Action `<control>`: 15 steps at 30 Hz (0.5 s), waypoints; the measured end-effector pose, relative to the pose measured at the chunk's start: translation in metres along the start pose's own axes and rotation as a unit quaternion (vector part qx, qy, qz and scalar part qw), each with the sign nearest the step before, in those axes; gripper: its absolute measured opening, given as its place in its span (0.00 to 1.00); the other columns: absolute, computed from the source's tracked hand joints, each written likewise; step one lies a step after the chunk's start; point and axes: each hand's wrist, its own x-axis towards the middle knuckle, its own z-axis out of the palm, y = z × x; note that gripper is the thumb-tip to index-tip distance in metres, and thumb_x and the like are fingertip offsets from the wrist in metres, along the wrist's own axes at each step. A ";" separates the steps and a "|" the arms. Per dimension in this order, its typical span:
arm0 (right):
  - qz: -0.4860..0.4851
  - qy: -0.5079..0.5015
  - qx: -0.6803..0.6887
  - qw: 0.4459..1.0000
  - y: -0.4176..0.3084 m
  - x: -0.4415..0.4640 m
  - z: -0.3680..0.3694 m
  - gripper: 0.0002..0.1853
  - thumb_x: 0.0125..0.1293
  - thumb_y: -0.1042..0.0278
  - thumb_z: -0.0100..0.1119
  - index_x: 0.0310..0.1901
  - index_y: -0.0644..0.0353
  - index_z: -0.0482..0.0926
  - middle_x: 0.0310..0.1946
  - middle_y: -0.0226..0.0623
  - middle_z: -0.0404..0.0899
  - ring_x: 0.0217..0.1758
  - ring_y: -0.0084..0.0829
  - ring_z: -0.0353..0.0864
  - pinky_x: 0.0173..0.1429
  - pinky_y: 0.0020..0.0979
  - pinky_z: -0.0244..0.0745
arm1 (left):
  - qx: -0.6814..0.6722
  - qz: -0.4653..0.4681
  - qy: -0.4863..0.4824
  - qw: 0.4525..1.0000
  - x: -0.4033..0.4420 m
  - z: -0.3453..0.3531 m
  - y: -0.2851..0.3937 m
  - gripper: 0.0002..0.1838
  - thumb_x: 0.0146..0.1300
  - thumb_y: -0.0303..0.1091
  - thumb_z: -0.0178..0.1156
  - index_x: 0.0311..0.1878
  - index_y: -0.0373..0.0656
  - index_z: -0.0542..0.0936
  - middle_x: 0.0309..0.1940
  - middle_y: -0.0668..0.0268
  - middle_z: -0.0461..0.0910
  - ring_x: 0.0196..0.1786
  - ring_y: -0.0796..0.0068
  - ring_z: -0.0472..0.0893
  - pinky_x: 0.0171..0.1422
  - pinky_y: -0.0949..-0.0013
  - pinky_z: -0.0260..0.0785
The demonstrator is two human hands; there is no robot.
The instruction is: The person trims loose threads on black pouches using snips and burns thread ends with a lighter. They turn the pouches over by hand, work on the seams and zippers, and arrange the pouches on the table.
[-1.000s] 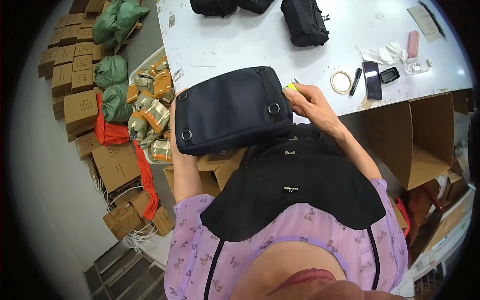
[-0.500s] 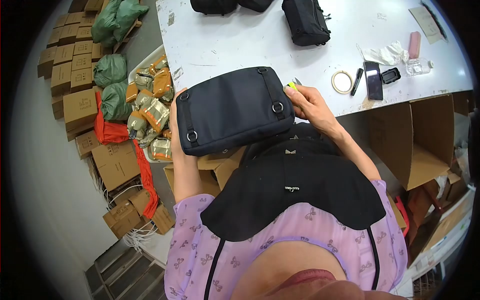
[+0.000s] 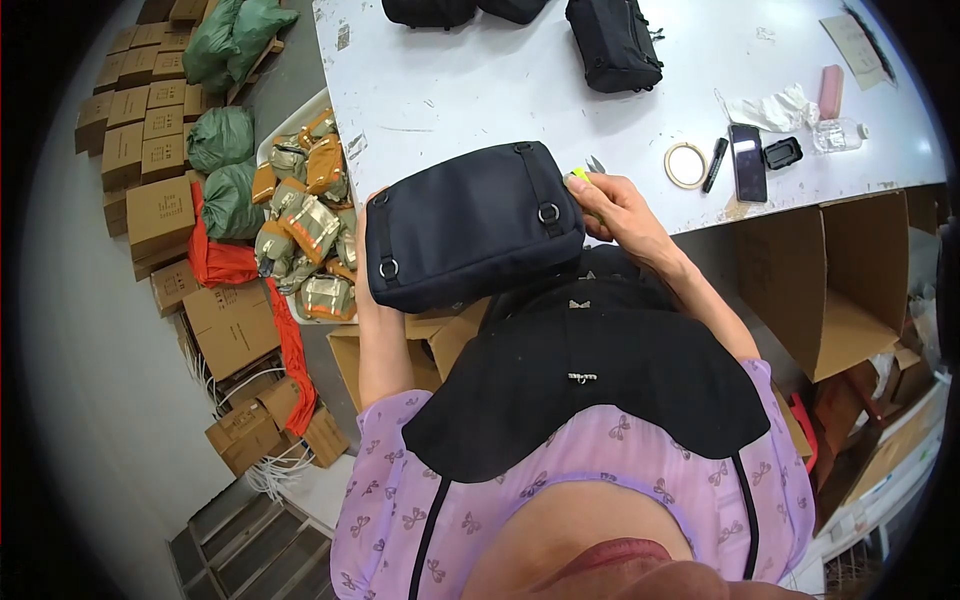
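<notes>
A dark bag (image 3: 470,228) with two straps and metal rings is held up in front of my body, over the table's near edge. My left hand (image 3: 370,215) grips its left end; most of the fingers are hidden behind it. At the bag's right end is my right hand (image 3: 603,205), its fingers closed round a small cutter (image 3: 581,176) with a yellow-green handle. The metal tips point up and away from me. Whether my right fingers also grip the bag is hard to tell.
The white table (image 3: 480,90) bears a black bag (image 3: 613,45), a tape roll (image 3: 686,165), a marker (image 3: 715,165), a phone (image 3: 747,162) and a clear bottle (image 3: 838,135). Left stands a bin of orange-green bags (image 3: 312,225); right, an open carton (image 3: 860,270).
The left end of the dark bag has shifted slightly right with my left hand and forearm. My right hand has barely moved, and the cutter is still in it.
</notes>
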 end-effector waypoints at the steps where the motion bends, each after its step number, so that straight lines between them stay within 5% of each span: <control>1: 0.000 -0.005 -0.002 1.000 -0.001 0.000 0.000 0.20 0.76 0.51 0.48 0.28 0.53 0.70 0.19 0.17 0.61 0.20 0.10 0.53 0.24 0.18 0.47 | 0.031 0.023 -0.002 0.999 -0.004 0.002 -0.004 0.16 0.75 0.39 0.46 0.57 0.38 0.73 0.49 0.62 0.80 0.51 0.69 0.81 0.57 0.66 0.76; 5: -0.008 -0.009 -0.040 0.999 -0.007 -0.001 0.003 0.20 0.73 0.51 0.53 0.27 0.55 0.69 0.19 0.19 0.60 0.21 0.12 0.54 0.25 0.20 0.49 | -0.146 -0.049 0.075 0.985 -0.018 0.023 0.003 0.14 0.74 0.36 0.46 0.54 0.37 0.75 0.47 0.62 0.80 0.47 0.71 0.81 0.53 0.69 0.77; 7: -0.046 0.008 -0.123 0.991 -0.010 -0.001 0.003 0.22 0.69 0.50 0.59 0.26 0.58 0.70 0.18 0.22 0.61 0.21 0.16 0.57 0.26 0.24 0.53 | 0.039 0.026 0.027 0.999 -0.009 0.009 -0.004 0.14 0.74 0.37 0.46 0.51 0.38 0.76 0.44 0.63 0.81 0.43 0.72 0.82 0.50 0.70 0.78; 9: -0.113 0.035 -0.254 0.960 -0.014 -0.003 0.002 0.25 0.64 0.48 0.65 0.25 0.64 0.71 0.17 0.26 0.63 0.22 0.22 0.62 0.27 0.30 0.59 | 0.063 0.022 0.023 0.997 -0.007 0.008 -0.003 0.14 0.73 0.38 0.48 0.48 0.38 0.78 0.40 0.63 0.82 0.40 0.72 0.83 0.46 0.70 0.78; 11: -0.104 0.024 -0.303 0.947 -0.021 -0.005 0.000 0.25 0.60 0.49 0.68 0.26 0.66 0.71 0.17 0.31 0.65 0.22 0.25 0.63 0.28 0.32 0.61 | -0.073 -0.059 0.064 0.993 -0.011 0.018 0.007 0.14 0.72 0.39 0.50 0.46 0.39 0.79 0.37 0.63 0.83 0.36 0.72 0.83 0.42 0.71 0.79; 15: -0.079 -0.018 -0.337 0.938 -0.032 -0.007 -0.003 0.21 0.60 0.56 0.66 0.29 0.66 0.69 0.20 0.33 0.63 0.25 0.23 0.60 0.30 0.30 0.58 | -0.056 -0.001 0.139 0.989 -0.014 0.033 0.016 0.15 0.68 0.42 0.55 0.45 0.40 0.79 0.35 0.63 0.83 0.35 0.71 0.84 0.41 0.70 0.78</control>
